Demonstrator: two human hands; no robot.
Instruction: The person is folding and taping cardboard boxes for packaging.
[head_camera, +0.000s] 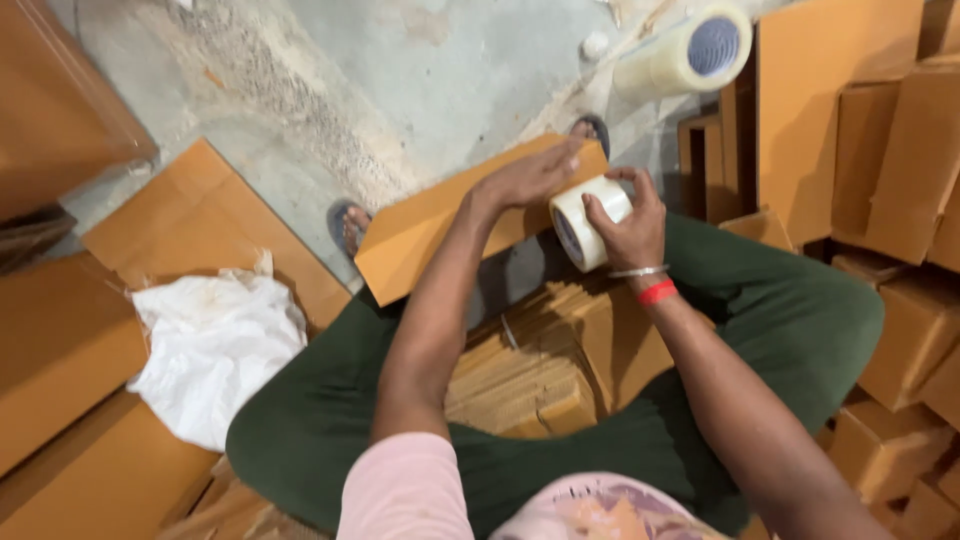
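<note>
I sit on the floor with my knees apart in dark green trousers. My left hand (525, 178) lies flat, fingers together, on top of a long brown cardboard box (420, 235) that rests tilted across my legs. My right hand (628, 225) grips a roll of pale packing tape (583, 222) and holds it against the right end of that box. A red band and a thin bangle sit on my right wrist. Between my legs lies a stack of flat folded cardboard (540, 375).
A larger tape roll (690, 52) lies on the concrete floor at the top right. Small assembled brown boxes (900, 300) pile up on the right. Flat cardboard sheets (200, 215) and a crumpled white sack (215, 345) lie at the left. My sandalled feet show beyond the box.
</note>
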